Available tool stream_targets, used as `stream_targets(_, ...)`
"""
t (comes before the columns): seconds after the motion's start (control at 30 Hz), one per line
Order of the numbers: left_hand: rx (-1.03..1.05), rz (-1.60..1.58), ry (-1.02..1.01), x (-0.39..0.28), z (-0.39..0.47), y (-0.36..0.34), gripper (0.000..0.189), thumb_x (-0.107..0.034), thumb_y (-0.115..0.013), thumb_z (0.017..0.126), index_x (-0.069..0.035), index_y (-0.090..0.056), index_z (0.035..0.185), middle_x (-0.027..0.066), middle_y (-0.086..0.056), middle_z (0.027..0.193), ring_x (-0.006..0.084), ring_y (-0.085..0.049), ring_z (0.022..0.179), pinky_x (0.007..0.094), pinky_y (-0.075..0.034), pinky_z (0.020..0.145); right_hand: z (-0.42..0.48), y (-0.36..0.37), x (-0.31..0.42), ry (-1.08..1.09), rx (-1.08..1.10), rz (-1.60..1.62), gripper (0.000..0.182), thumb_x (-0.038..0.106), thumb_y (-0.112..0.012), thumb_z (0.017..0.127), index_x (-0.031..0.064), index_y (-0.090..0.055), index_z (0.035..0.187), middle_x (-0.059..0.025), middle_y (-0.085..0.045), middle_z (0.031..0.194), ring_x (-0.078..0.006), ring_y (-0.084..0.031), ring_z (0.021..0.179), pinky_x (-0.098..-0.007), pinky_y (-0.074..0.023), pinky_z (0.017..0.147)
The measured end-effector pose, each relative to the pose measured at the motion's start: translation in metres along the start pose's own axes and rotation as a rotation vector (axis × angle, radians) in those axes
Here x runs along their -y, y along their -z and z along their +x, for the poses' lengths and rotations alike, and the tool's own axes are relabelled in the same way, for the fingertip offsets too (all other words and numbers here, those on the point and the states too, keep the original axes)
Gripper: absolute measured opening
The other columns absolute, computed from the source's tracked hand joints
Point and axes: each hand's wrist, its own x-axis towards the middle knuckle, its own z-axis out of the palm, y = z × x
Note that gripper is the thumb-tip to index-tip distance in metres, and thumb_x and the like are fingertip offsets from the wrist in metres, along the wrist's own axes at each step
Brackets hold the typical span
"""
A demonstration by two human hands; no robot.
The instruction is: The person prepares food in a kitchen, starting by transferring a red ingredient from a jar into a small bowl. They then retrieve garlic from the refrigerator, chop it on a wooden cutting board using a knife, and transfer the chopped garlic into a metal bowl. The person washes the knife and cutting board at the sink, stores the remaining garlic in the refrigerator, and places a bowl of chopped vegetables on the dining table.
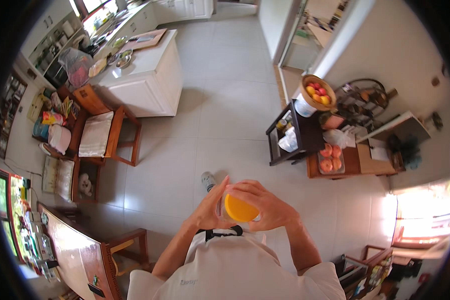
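Note:
A clear jar with a yellow lid is held in front of my waist, its lid facing up toward the camera. My left hand wraps the left side of the jar body, with the thumb on the near side. My right hand curves around the right side, fingers reaching over the far edge of the lid. Both hands hide most of the jar, and its contents cannot be made out. Below, a foot in a grey clog stands on the tiled floor.
At the left are a wooden chair with a cushion and a wooden table. A white kitchen island stands ahead. To the right, a dark stand bears a fruit basket, beside a tray of red fruit.

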Motion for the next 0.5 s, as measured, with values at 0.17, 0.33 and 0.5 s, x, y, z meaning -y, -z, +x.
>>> stream_targets(0.17,-0.019,-0.109,-0.013,0.061,0.112,0.075,0.122,-0.02,-0.088,0.059,-0.009,-0.013,0.155,0.0122,-0.049,0.13,0.0275,-0.051,0.104,0.0354,-0.048,0.085,0.116,0.06,-0.057,-0.135,-0.058,-0.12,0.081,0.015,-0.076,0.065,0.0084,-0.046,0.139,-0.0163,-0.039,0.144,-0.0354,-0.035,0.133,-0.0433,-0.0318,0.111)
stream_targets(0.33,0.006,-0.017,0.016,0.077,0.235,0.153,0.119,-0.018,-0.086,0.063,-0.01,-0.012,0.155,0.0099,-0.05,0.122,0.0196,-0.049,0.08,0.0311,-0.047,0.073,0.212,0.12,-0.116,-0.57,-0.182,-0.161,0.079,0.025,-0.079,0.066,0.0089,-0.049,0.138,-0.0153,-0.038,0.146,-0.0376,-0.031,0.137,-0.0461,-0.0309,0.111)
stream_targets(0.5,-0.006,-0.003,-0.014,0.124,0.337,0.223,0.118,-0.022,-0.086,0.064,-0.009,-0.013,0.155,0.0076,-0.05,0.098,0.0199,-0.048,0.079,0.0324,-0.044,0.071,0.301,0.197,-0.194,-0.168,-0.027,-0.323,0.076,0.024,-0.076,0.069,0.0085,-0.049,0.138,-0.0124,-0.043,0.142,-0.0371,-0.039,0.131,-0.045,-0.0395,0.105)
